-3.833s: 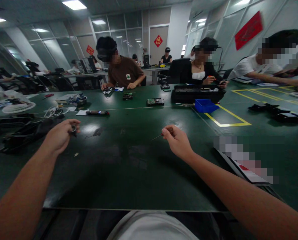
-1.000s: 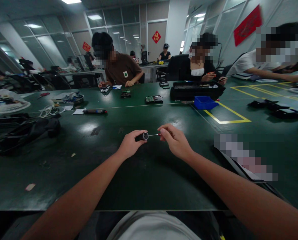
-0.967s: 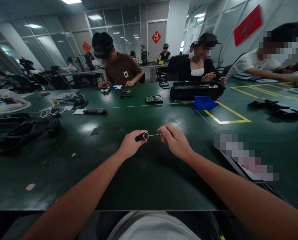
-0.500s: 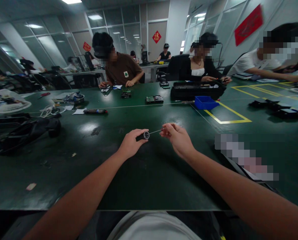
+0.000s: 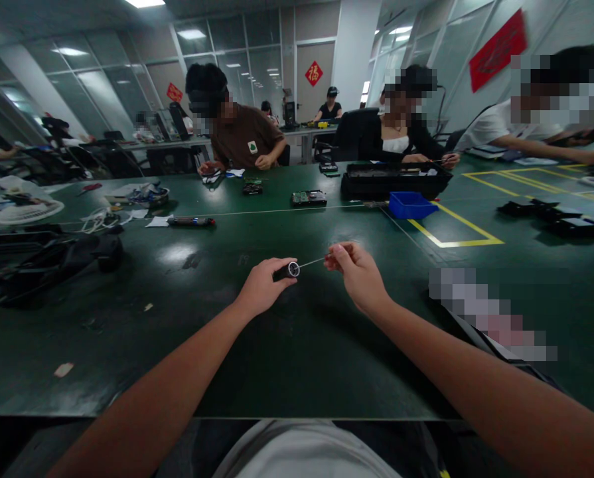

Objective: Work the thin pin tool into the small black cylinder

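My left hand (image 5: 258,290) is closed around a short black cylinder (image 5: 283,273), whose bright ringed end faces right and toward me. From that end a thin, straight metal rod (image 5: 312,263) runs up to my right hand (image 5: 360,277). The fingertips of the right hand pinch the rod's far end, and the rest of that end is hidden by them. Whether the rod sits inside the cylinder or only touches its end, I cannot tell. Both hands are held over the dark green tabletop (image 5: 297,362).
A dark tool (image 5: 192,222) lies beyond my left hand, with a circuit-board part (image 5: 309,198) farther back. The blue bin (image 5: 412,205) stands by a long black case (image 5: 393,179). Black housings (image 5: 60,262) lie left; co-workers sit opposite.
My right hand has shifted slightly right and up, so a little more of the rod shows between the hands. The left hand stays almost where it was, holding the cylinder.
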